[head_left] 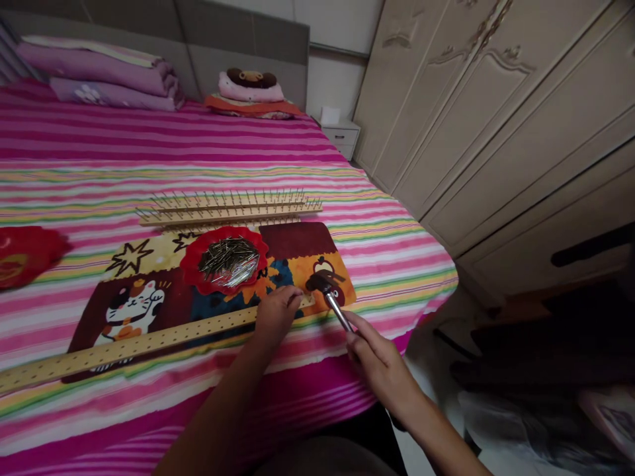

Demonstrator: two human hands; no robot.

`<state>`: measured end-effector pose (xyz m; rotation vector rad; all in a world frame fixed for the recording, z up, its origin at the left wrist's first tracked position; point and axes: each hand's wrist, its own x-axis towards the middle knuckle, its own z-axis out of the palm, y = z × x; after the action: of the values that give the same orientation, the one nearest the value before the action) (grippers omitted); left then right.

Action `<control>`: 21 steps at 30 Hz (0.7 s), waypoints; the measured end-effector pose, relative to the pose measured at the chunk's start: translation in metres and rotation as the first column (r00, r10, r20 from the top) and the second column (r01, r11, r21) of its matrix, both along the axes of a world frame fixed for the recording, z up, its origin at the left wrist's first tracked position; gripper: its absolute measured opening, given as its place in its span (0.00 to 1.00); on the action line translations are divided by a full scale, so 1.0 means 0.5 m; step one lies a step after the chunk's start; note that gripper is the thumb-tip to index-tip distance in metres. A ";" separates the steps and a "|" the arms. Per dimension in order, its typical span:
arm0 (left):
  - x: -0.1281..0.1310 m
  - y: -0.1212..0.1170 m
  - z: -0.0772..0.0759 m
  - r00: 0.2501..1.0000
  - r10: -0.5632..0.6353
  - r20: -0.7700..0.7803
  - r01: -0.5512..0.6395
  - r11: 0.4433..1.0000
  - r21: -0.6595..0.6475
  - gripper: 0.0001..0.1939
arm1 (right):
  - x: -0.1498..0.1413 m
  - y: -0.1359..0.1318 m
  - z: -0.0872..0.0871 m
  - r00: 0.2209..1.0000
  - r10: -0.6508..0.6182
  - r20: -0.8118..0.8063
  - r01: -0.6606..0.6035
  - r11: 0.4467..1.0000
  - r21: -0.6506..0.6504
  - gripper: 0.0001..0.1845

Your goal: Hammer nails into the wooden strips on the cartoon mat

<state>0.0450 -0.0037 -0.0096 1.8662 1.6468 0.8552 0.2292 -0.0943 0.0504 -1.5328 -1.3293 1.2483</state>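
Observation:
My left hand (276,314) lies on the end of a long perforated wooden strip (149,344), fingers curled over it. Anything small pinched in those fingers is hidden. My right hand (381,367) grips the metal handle of a small hammer (328,297), whose dark head hangs just right of my left fingertips. Both rest above a cartoon-cat fabric mat (133,311). Beyond them, a red scalloped dish (187,264) holds a heap of loose steel nails (228,259). Behind the mat lies a wooden board (228,210) with rows of upright nails.
Everything lies on a bed with a pink striped cover (173,139). Its edge runs along the right, near a cream wardrobe (471,119). A red cloth (24,256) lies at the far left. Folded bedding (99,76) sits by the headboard (238,46), and a small nightstand (340,135) stands beyond.

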 end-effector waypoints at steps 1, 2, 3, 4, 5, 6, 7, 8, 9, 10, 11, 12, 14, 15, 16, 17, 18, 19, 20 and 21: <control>0.002 -0.001 0.000 1.000 0.000 0.007 0.000 1.000 -0.002 0.07 | 0.001 -0.008 0.001 0.997 -0.066 -0.040 0.065 0.998 -0.014 0.24; 0.004 -0.002 0.000 1.000 0.000 0.012 0.000 1.000 -0.005 0.07 | 0.003 -0.018 -0.002 0.986 -0.143 -0.088 0.140 0.989 -0.041 0.24; 0.006 -0.002 0.000 1.000 0.001 0.017 0.000 1.000 -0.011 0.07 | 0.004 -0.028 -0.008 0.963 -0.230 -0.137 0.220 0.972 -0.087 0.25; 0.007 -0.002 0.000 1.000 0.002 0.027 -0.001 1.000 -0.019 0.07 | 0.005 -0.038 -0.018 0.930 -0.320 -0.183 0.295 0.944 -0.151 0.27; 0.006 -0.002 0.001 0.999 0.006 0.040 -0.005 1.000 -0.026 0.07 | 0.007 -0.048 -0.032 0.887 -0.404 -0.223 0.357 0.907 -0.224 0.30; 0.002 -0.002 0.003 0.999 0.011 0.053 -0.010 0.999 -0.030 0.08 | 0.008 -0.057 -0.049 0.841 -0.477 -0.255 0.402 0.867 -0.295 0.32; -0.005 -0.001 0.008 0.998 0.018 0.060 -0.017 0.999 -0.030 0.08 | 0.009 -0.065 -0.068 0.803 -0.522 -0.287 0.419 0.837 -0.351 0.34; -0.017 0.001 0.016 0.998 0.035 0.058 -0.034 0.999 -0.019 0.09 | 0.010 -0.073 -0.089 0.774 -0.547 -0.320 0.420 0.821 -0.387 0.35; -0.032 0.003 0.027 0.997 0.065 0.041 -0.065 0.998 0.004 0.09 | 0.011 -0.079 -0.110 0.753 -0.559 -0.347 0.412 0.812 -0.414 0.35; -0.051 0.006 0.040 0.995 0.102 0.003 -0.102 0.994 0.031 0.10 | 0.011 -0.084 -0.129 0.737 -0.565 -0.370 0.402 0.808 -0.431 0.35; -0.073 0.011 0.054 0.983 0.178 -0.042 -0.174 0.982 0.077 0.10 | 0.011 -0.089 -0.147 0.725 -0.569 -0.388 0.396 0.805 -0.442 0.35; -0.095 0.018 0.068 0.960 0.254 -0.118 -0.242 0.964 0.110 0.11 | 0.012 -0.092 -0.161 0.715 -0.573 -0.400 0.391 0.803 -0.451 0.34; -0.138 0.036 0.089 0.884 0.346 -0.313 -0.334 0.938 0.095 0.11 | 0.012 -0.096 -0.183 0.702 -0.577 -0.418 0.387 0.801 -0.457 0.32; -0.156 0.046 0.094 0.847 0.343 -0.406 -0.346 0.936 0.070 0.12 | 0.013 -0.097 -0.189 0.698 -0.576 -0.425 0.384 0.803 -0.457 0.30; -0.169 0.057 0.097 0.817 0.325 -0.477 -0.351 0.936 0.037 0.13 | 0.014 -0.097 -0.194 0.696 -0.574 -0.432 0.381 0.805 -0.455 0.30; -0.179 0.067 0.096 0.794 0.297 -0.530 -0.353 0.935 -0.006 0.14 | 0.015 -0.097 -0.196 0.694 -0.571 -0.438 0.378 0.807 -0.453 0.29; -0.185 0.076 0.093 0.782 0.269 -0.562 -0.354 0.934 -0.047 0.14 | 0.015 -0.097 -0.198 0.692 -0.569 -0.443 0.377 0.809 -0.450 0.29; -0.188 0.083 0.088 0.778 0.247 -0.578 -0.356 0.931 -0.082 0.14 | 0.016 -0.097 -0.199 0.692 -0.567 -0.447 0.376 0.811 -0.448 0.29; -0.190 0.089 0.083 0.779 0.234 -0.582 -0.359 0.927 -0.108 0.14 | 0.017 -0.097 -0.200 0.691 -0.566 -0.449 0.376 0.812 -0.447 0.29; -0.190 0.094 0.078 0.782 0.227 -0.580 -0.359 0.926 -0.121 0.13 | 0.017 -0.097 -0.200 0.690 -0.567 -0.450 0.375 0.812 -0.447 0.29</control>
<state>-0.0500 0.0433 0.0296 1.8187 2.3314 0.1969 0.2378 -0.1427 -0.0497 -1.4202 -0.3000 1.4504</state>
